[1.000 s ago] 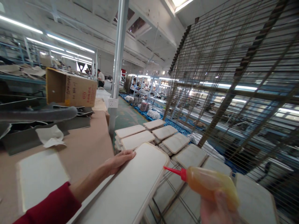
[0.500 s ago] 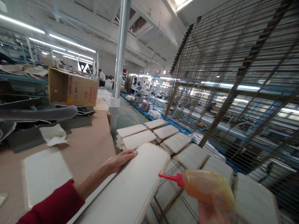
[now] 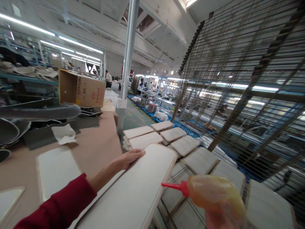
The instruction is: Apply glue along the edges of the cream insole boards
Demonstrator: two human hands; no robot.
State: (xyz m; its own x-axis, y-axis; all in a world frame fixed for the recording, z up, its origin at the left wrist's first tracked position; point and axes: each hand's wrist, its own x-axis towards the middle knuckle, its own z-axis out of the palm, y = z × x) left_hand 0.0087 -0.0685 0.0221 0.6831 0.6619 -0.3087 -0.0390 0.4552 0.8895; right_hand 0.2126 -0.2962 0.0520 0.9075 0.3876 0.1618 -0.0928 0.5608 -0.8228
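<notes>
A long white panel with rounded corners and a tan edge slants up from the bottom of the view. My left hand grips its left edge, thumb on top and the other fingers underneath. In my right hand, partly blurred at the bottom, is a squeeze bottle of amber liquid, lying on its side. Its red nozzle points left, with the tip at the panel's right edge; I cannot tell whether it touches.
Similar white panels lie in rows on a wire rack ahead and right. A raised wire grid leans over the right side. On the left, a brown table bears a cardboard box, dark sheets and more panels. A metal post stands ahead.
The whole scene has shifted slightly right as the view turned a little left. The nozzle tip has slid a little down along the panel's right edge. Both hands keep their hold.
</notes>
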